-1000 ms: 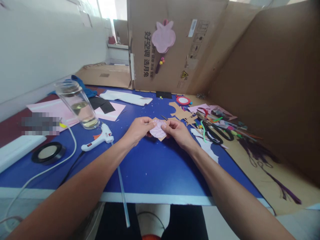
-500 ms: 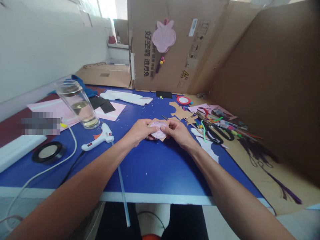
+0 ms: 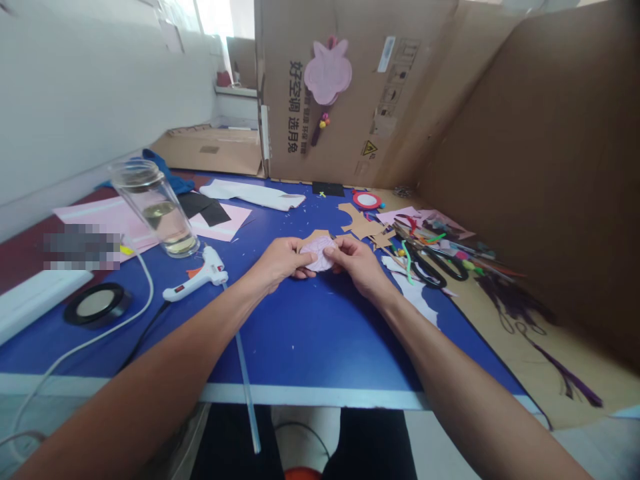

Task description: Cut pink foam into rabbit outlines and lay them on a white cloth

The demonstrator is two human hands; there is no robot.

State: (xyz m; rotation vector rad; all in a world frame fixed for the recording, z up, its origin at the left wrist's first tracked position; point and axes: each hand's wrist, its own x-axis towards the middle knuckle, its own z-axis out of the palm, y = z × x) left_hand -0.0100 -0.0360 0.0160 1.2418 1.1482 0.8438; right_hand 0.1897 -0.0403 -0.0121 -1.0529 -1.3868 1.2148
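A small pink cutout backed by brown cardboard sits between my two hands over the blue table. My left hand pinches its left edge with curled fingers. My right hand grips its right edge, fingers closed on it. The piece is tilted up toward me, just above the tabletop. A white glue gun lies to the left of my left hand, with a clear glue stick trailing toward the table's front edge.
A glass jar with some liquid stands at the left, near pink paper and a black tape roll. Cardboard scraps, black scissors and coloured bits lie at the right. Tall cardboard walls enclose the back and right.
The pink piece has been turned and tipped between my fingers, showing less of its face; both hands have edged slightly away from me on the table.
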